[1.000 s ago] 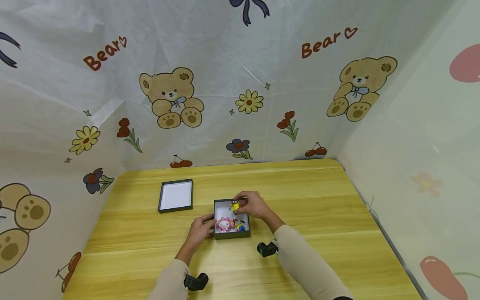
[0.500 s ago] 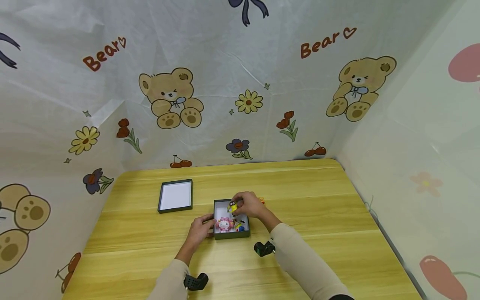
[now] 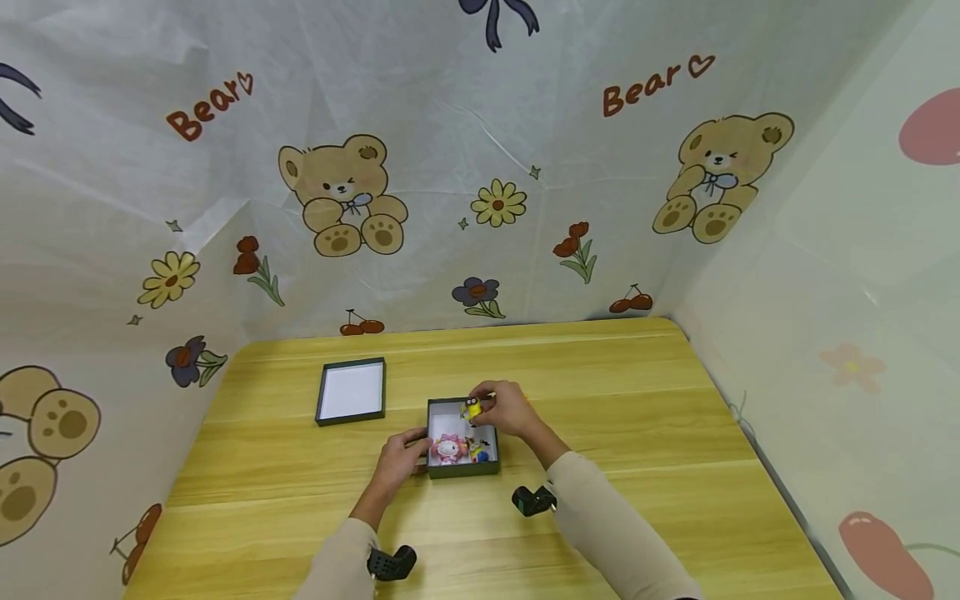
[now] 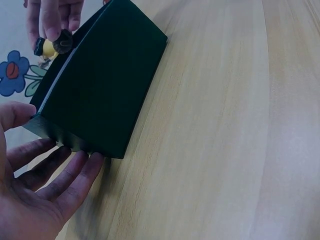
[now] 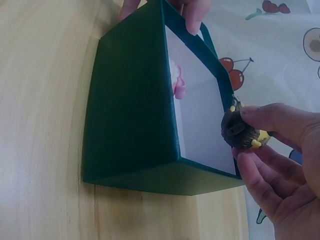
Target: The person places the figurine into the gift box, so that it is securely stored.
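My right hand (image 3: pixel 507 408) pinches a small yellow figurine (image 3: pixel 471 408) with a dark top between thumb and fingers, over the far right part of an open dark green box (image 3: pixel 463 472). The right wrist view shows the figurine's dark brown side (image 5: pixel 239 131) just at the box's rim. My left hand (image 3: pixel 402 461) holds the box's left wall, the thumb on the rim and the fingers against the outside. Inside the box, near its front, lie a pink figurine with a white face (image 3: pixel 450 450) and a multicoloured figurine (image 3: pixel 478 451).
A shallow dark-edged lid (image 3: pixel 351 392) with a white inside lies to the left behind the box. Both stand on a wooden table (image 3: pixel 600 375). A bit of something orange (image 3: pixel 527 398) peeks out behind my right hand. A patterned cloth wall (image 3: pixel 420 275) borders the table's back.
My right hand shifted slightly left with the yellow figurine, then slightly back right. The orange thing behind it, plainer half a second ago, is mostly hidden. My left hand and the box stayed put.
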{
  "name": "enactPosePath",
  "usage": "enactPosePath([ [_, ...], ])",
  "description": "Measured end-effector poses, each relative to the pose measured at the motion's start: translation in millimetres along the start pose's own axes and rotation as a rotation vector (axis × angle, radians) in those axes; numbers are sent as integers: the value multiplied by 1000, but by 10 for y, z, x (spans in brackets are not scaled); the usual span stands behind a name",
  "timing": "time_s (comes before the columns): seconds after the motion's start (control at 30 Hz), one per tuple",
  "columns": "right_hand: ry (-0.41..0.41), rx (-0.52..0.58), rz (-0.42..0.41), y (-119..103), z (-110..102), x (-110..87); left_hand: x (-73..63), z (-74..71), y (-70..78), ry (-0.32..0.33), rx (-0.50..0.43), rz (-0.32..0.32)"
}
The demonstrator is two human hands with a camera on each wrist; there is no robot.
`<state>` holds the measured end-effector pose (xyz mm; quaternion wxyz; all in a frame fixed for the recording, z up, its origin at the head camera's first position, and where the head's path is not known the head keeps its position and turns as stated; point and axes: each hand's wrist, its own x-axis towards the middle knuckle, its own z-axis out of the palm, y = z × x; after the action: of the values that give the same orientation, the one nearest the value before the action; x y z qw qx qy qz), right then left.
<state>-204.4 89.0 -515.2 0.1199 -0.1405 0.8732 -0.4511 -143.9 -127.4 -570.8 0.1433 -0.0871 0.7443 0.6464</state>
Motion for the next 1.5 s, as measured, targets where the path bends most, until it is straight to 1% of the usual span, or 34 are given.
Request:
enactPosePath([
  [0.13,24,29,6,10,-16,-22,-10,-1,2,1,1,3],
  [0.27,22,47,6,20,-10,-32,-15,-3,0,1,9,7],
  [0.43,1,0,-1,3,26,-31,-9,0,-7,0,3,5],
  [0.67,-5,-62,-7,-15,123,-13,0,0,-1,0,8,2],
  [0.8,22,-136,-20,-35,187,-11,-3,0,4,1,5,-6],
  [0.87,42,-148,-22,-51,213,-17,-6,0,8,-1,3,-9],
  [0.97,62,-117,-29,-80,258,-21,-10,3,14,-5,-5,-11],
  [1.1,55,-34,-52,-121,331,-17,-22,0,30,-7,-8,-11],
  [1.17,53,1,-51,-128,375,-7,-29,-3,39,-10,-7,-10],
  [1.3,71,41,-21,-107,463,25,-28,-7,42,-22,-13,-11],
  [1.5,115,46,35,-112,551,57,-8,-13,24,-38,-13,5],
])
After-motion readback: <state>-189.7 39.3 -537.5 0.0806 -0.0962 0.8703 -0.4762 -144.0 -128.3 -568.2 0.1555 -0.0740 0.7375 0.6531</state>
